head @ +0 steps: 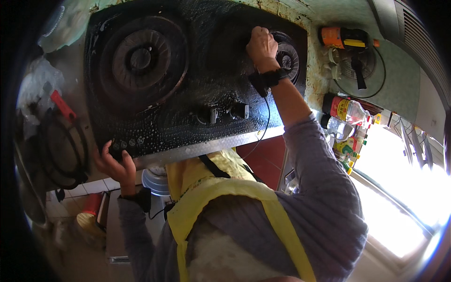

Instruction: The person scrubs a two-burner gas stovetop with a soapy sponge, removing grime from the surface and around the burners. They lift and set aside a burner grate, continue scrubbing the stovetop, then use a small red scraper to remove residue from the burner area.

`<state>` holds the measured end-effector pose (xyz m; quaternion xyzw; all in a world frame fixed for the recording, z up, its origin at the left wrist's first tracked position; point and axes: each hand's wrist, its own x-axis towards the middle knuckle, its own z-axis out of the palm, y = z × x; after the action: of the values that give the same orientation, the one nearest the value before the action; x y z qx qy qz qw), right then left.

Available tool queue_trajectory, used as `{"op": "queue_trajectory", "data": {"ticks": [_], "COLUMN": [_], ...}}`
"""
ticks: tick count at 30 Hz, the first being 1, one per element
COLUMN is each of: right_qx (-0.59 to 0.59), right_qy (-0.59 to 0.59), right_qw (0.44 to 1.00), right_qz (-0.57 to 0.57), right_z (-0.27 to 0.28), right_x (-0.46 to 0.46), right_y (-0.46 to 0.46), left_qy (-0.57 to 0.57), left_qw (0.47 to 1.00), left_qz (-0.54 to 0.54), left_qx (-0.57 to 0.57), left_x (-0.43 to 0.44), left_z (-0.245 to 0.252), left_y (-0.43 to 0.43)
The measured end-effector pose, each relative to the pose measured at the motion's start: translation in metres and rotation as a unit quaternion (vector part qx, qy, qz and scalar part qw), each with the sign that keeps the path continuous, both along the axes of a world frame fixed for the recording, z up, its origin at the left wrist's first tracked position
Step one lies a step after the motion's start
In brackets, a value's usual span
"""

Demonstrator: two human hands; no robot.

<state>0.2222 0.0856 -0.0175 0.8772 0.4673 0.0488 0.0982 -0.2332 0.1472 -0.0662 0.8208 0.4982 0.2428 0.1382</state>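
A black gas cooktop [208,81] covered with small soapy droplets lies before me, its metal front edge nearest my body. My right hand [263,46] is closed in a fist-like grip on the surface, just left of the small right burner [287,60]; whatever lies under its fingers is hidden. My left hand [118,164] rests at the front left corner with thumb and fingers apart, holding nothing. The large left burner [141,60] is behind it. Two control knobs [213,115] stand near the middle of the front.
Bottles [347,109] and an orange-and-black container [333,37] stand at the right. A round metal lid with a black handle [358,72] is near them. Black coiled cable [63,151] and a red-handled tool [63,105] are at the left. A wire hangs from my right wrist strap.
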Motion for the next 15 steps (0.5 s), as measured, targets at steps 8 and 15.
{"op": "queue_trajectory", "data": {"ticks": [8,15], "right_qx": [-0.069,0.017], "right_qy": [0.014,0.165], "right_qw": [0.998,0.986], "right_qz": [-0.004,0.015], "right_z": [-0.014,-0.011], "right_x": [-0.013,0.117], "right_y": [-0.019,0.019], "left_qy": [0.017,0.004], "left_qw": [1.0,1.0], "left_qz": [0.014,0.005], "left_qx": [0.013,0.022], "left_x": [0.003,0.004], "left_z": [0.003,0.005], "left_y": [0.001,0.001]}}
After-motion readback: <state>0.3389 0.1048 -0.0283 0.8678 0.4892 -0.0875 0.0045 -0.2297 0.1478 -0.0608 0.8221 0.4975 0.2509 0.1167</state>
